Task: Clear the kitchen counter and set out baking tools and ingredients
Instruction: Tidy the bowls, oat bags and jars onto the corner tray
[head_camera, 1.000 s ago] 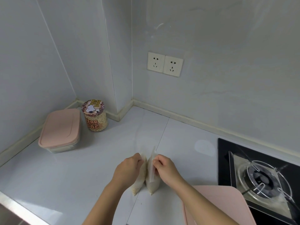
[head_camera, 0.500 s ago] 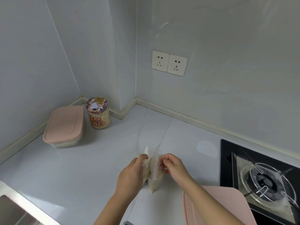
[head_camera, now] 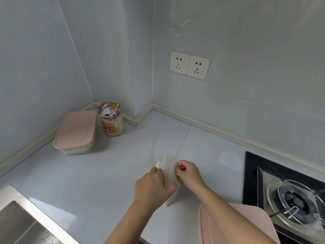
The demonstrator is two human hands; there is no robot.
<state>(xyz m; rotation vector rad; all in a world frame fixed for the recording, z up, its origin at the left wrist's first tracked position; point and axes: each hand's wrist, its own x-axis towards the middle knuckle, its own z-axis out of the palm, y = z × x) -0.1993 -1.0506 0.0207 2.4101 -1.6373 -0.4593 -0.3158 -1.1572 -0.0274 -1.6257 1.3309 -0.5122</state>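
While looking down at the counter (head_camera: pixel 98 182), counting just one clear plastic bag (head_camera: pixel 169 170), standing upright about mid-counter, right by the seam between two slabs. Pale grainy stuff in the lower part, see-through up top. Could be a second bag tucked in behind the hands, honestly can't tell.

Two hands on it, both busy:
- Left hand (head_camera: pixel 153 185) wrapped round the left side of the bag, fingers curled in against it, so gripping.
- Right hand (head_camera: pixel 189 175) pinching the top edge on the right between thumb and forefinger, other fingers folded in.
- Both forearms bare, coming in from the bottom edge.

Rest of the count:
- Two boxes with pink lids. First box (head_camera: pixel 75 131) back left against the wall, clear body, contents hard to make out. Second box (head_camera: pixel 235 224) at the bottom right, only the lid showing, partly under the right forearm and just beside the stove top (head_camera: pixel 251 173).
- One jar (head_camera: pixel 111 118) with a cartoon dog on the lid and orange lettering down the side, full of something pale, just beside the first box in the back corner. Both well apart from the bag.
- Two wall outlets side by side above the counter: left socket (head_camera: pixel 179 62) and right socket (head_camera: pixel 198 67).
- One gas burner (head_camera: pixel 295 203) with a metal pan support, set in that black stove top at the right edge.
- One steel sink (head_camera: pixel 19 224), just a corner of it at the bottom left.
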